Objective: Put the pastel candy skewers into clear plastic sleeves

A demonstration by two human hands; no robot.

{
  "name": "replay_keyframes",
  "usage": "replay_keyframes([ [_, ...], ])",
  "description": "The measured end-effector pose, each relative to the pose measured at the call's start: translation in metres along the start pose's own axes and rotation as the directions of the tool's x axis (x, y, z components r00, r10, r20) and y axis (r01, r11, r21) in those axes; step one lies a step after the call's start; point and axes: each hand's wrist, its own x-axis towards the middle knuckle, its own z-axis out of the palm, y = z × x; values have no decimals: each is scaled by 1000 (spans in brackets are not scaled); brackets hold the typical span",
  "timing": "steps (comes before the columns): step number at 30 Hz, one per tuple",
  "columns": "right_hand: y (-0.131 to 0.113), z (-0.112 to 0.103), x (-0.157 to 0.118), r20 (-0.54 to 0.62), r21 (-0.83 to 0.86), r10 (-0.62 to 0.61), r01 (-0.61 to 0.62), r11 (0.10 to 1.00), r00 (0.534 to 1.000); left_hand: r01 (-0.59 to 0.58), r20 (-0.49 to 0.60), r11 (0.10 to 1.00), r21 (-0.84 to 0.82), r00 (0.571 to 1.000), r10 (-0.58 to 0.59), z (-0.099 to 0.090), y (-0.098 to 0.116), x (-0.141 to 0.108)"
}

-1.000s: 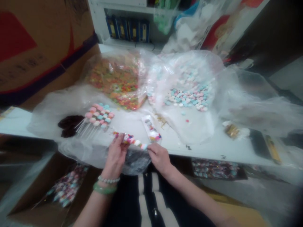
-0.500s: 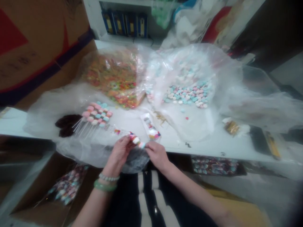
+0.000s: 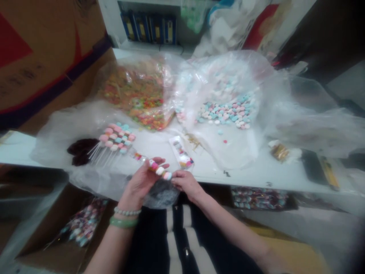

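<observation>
Both hands are on 1 candy skewer (image 3: pixel 161 171), pastel pcs in a row w/ clear wrap around part of it, held just over the front edge of the worktop (image 3: pixel 251 179). L hand (image 3: pixel 141 182) is part-open, palm up-ish, thumb & fingers loosely round the upper-left part, w/ a few fingertips sticking out past it. R hand (image 3: pixel 186 183) is nearly closed, thumb & fingers pinching at the lower-right end, by the pale blue pc; exact grip too blurry to tell. L wrist has a beaded bracelet (image 3: pixel 127 211) & a green bangle (image 3: pixel 123 222). Left of the hands, a bunch of unwrapped skewers (image 3: pixel 118 137) lies on clear plastic, white sticks pointing down-left, next to a dark brown item (image 3: pixel 82 150). Just beyond R hand: a filled clear packet (image 3: pixel 181 152), tilted, & some gold ties (image 3: pixel 194 141) near it. Toward the back, side by side: a bag of orange/green candy (image 3: pixel 137 91) & a bag of pastel marshmallows (image 3: pixel 228 87), the latter w/ loose pcs at its front. Far right: a gold clump (image 3: pixel 279 152) & a yellow strip (image 3: pixel 329 173). Below the worktop, L side, an open carton (image 3: pixel 42 249) holds a heap of candy pcs (image 3: pixel 82 224); more wrapped candy (image 3: pixel 259 198) sits lower R.
</observation>
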Motion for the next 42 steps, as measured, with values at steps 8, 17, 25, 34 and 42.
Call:
replay_keyframes([
  [8,-3,10,-2,-87,-385,-369,311,869,925,-25,25,997,-77,999,27,6,-24,8],
  [17,5,10,1,-46,-467,-348,288,836,936,-87,-167,994,-59,983,77,1,-7,5],
  [25,0,5,0,71,-510,-357,341,790,932,-54,-197,972,-228,980,8,7,2,7],
  [34,1,11,-4,3,-513,-422,364,777,907,-8,-93,984,-179,996,-9,7,-13,14],
  [42,-5,5,7,8,51,-30,29,998,1000,-25,-132,993,-111,991,11,-2,1,14],
])
